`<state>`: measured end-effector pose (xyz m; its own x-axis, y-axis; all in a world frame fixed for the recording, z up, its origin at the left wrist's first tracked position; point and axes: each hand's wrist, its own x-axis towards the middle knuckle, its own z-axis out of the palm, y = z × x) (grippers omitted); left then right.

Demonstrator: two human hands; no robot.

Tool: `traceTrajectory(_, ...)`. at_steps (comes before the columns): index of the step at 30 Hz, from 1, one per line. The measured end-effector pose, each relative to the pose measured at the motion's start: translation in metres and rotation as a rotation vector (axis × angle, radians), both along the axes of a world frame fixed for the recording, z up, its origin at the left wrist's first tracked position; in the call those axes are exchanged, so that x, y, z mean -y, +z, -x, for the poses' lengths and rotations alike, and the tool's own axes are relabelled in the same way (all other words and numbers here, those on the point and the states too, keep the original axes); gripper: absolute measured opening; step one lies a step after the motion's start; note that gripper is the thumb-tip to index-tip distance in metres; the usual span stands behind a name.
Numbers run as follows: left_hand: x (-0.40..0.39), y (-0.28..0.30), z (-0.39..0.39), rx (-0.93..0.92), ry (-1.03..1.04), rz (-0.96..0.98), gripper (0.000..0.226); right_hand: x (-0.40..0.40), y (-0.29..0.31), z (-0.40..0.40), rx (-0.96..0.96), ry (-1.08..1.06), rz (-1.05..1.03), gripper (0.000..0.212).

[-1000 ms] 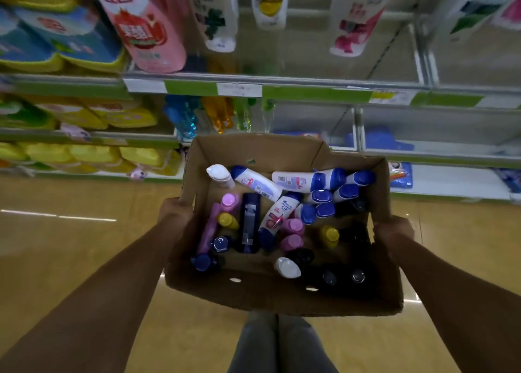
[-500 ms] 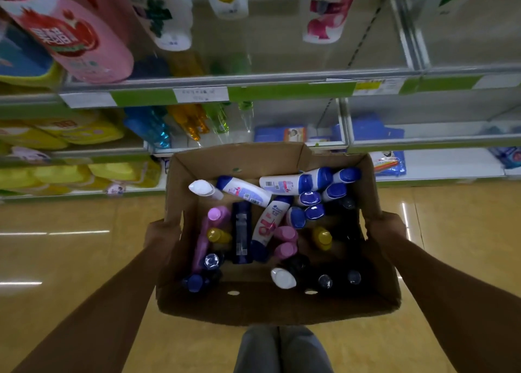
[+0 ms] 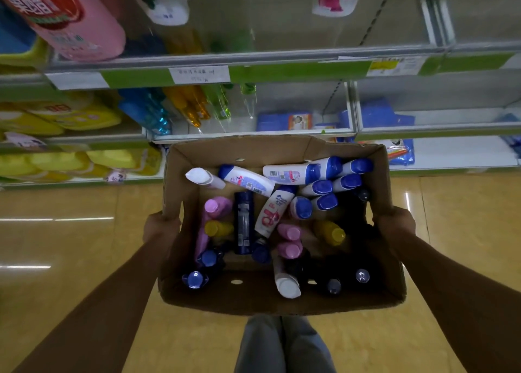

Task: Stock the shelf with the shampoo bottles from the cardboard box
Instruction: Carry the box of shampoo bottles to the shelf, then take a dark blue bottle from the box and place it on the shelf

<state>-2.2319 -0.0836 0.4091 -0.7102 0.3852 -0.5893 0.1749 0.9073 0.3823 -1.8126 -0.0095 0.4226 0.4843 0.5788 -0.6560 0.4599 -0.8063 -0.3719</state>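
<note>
I carry an open cardboard box in front of me, above the floor. My left hand grips its left wall and my right hand grips its right wall. Inside lie several shampoo bottles in a jumble: white ones with blue caps, a white bottle with a pink label, pink-capped ones, a yellow one, a dark blue one and dark bottles along the near side. The shelf with green price strips stands just beyond the box.
The upper shelf holds a pink refill pouch and white bottles, with bare room to the right. Lower shelves carry yellow pouches, coloured bottles and blue packs. My legs stand on a glossy tan floor.
The box and both hands sit lower in view, and the shelves have shifted left and come closer. Both hands keep the same hold on the box walls.
</note>
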Motion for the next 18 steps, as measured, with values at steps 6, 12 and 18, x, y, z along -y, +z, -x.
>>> traceTrajectory(6,0.001,-0.004,-0.001,0.002,0.019,-0.002,0.021,-0.002,0.000,-0.002,-0.022,0.001,0.023,0.023)
traceTrajectory(12,0.002,-0.005,0.000,-0.035,-0.015,0.036,0.024,-0.002,-0.001,-0.002,-0.014,0.004,0.027,0.021)
traceTrajectory(18,0.005,0.019,-0.020,-0.193,-0.166,-0.128,0.046,0.006,0.008,0.006,0.072,0.054,-0.088,0.028)
